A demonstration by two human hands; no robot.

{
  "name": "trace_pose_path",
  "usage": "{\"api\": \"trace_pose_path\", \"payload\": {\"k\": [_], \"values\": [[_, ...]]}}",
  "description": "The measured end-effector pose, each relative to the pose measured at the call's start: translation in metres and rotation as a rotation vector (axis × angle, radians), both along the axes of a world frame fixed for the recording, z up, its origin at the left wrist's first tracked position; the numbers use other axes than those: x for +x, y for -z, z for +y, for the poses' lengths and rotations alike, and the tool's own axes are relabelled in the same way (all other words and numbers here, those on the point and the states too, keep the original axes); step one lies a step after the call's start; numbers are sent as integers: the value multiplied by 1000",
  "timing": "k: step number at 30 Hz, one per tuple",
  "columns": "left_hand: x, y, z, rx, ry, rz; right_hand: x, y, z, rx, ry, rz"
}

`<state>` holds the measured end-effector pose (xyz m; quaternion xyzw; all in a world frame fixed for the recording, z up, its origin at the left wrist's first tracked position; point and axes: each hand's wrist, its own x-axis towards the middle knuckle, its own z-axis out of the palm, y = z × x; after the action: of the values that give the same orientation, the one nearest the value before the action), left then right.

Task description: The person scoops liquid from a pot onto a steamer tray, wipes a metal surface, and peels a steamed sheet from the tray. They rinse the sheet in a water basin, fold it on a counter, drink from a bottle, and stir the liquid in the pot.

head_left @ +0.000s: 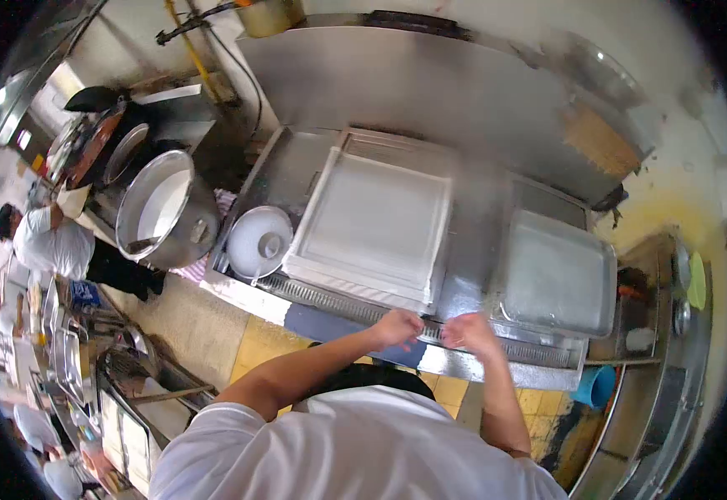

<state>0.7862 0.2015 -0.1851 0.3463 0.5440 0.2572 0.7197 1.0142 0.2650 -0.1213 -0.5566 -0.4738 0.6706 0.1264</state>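
Observation:
My left hand is above the front edge of the steel counter, its fingers curled in. Close beside it, a small gap apart, my right hand has its fingers bent inward too. I see nothing held in either one. Just beyond the left hand lies a large square tray with a smooth white layer in it. A second rectangular tray, holding a pale, wet-looking layer, sits past my right hand. Neither tray is touched.
At the left of the counter is a white bowl with a ladle-like utensil inside. A big metal pot of white liquid stands farther left. Shelving and a blue bucket are at right. A co-worker stands far left.

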Motion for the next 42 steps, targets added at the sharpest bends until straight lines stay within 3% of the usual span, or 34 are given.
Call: {"api": "trace_pose_path", "payload": {"k": [2,6,9,10,13,14,15,18,23,24,26,29,30,32,33,36,39,42], "values": [[-12,4,-8,53,47,-47,-39,23,-23,355,-379,-78],[-63,12,-40,179,42,237,-122,7,-61,498,-475,-249],[-123,12,-81,339,-24,699,-179,-1,-74,611,-579,-265],[-147,13,-97,305,-82,695,-207,-26,-75,622,-732,-409],[-228,22,-155,270,-319,663,-291,-43,-92,751,-702,-268],[-252,30,-178,292,-440,644,-318,-17,-90,902,-704,-44],[-275,34,-201,312,-559,623,-350,-32,-99,988,-746,6],[-351,-11,-261,285,-663,711,-459,-85,-123,1120,-871,42],[-446,-78,-320,281,-991,731,-596,-186,-177,1507,-844,221],[-466,-68,-324,358,-999,776,-617,-189,-180,1584,-914,203],[-490,-98,-330,419,-1036,782,-649,-184,-179,1726,-1050,154],[-517,-127,-321,522,-1104,735,-687,-179,-170,1586,-1397,-36],[-524,-144,-318,514,-1094,732,-695,-179,-169,1613,-1310,136],[-525,-185,-313,519,-1080,783,-714,-182,-155,1704,-1069,165],[-533,-180,-304,582,-1087,807,-723,-187,-145,1742,-946,183],[-556,-169,-283,695,-1066,840,-742,-220,-107,1697,-774,-254],[-569,-168,-271,767,-1004,1037,-723,-240,-100,1750,-1059,-593],[-576,-154,-256,647,-894,1213,-705,-192,-95,1783,-1220,-729]]}}
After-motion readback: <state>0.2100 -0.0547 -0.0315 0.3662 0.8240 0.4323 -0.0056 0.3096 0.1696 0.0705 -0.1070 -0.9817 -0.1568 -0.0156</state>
